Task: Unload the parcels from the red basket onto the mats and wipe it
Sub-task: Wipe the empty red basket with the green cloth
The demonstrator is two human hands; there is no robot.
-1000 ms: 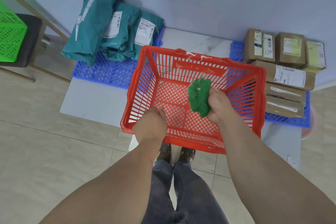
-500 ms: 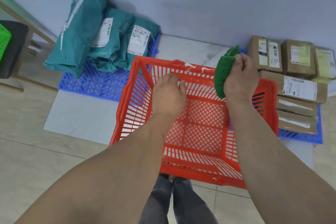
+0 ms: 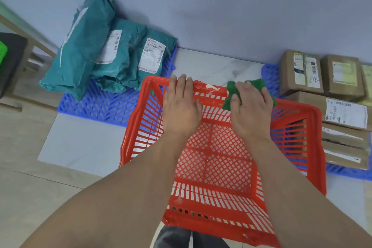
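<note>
The red basket (image 3: 306, 119) sits on the floor in front of me with nothing inside it. My left hand (image 3: 181, 106) rests over its far rim, fingers curled on the edge. My right hand (image 3: 249, 108) presses a green cloth (image 3: 231, 90) against the same far rim, next to white smears on the plastic. Teal bagged parcels (image 3: 96, 50) lie on the blue mat (image 3: 96, 106) at the left. Brown cardboard parcels (image 3: 330, 78) are stacked on the blue mat (image 3: 269, 74) at the right.
A pale wall runs behind the mats. A wooden frame with a dark seat (image 3: 12, 58) and a bit of green basket (image 3: 3, 52) stands at the far left. White slab (image 3: 80, 143) and beige tiles cover the floor. My legs show below the basket.
My left hand moved from the near rim to the far rim. My right hand lifted the cloth out of the basket's inside and brought it down onto the far rim.
</note>
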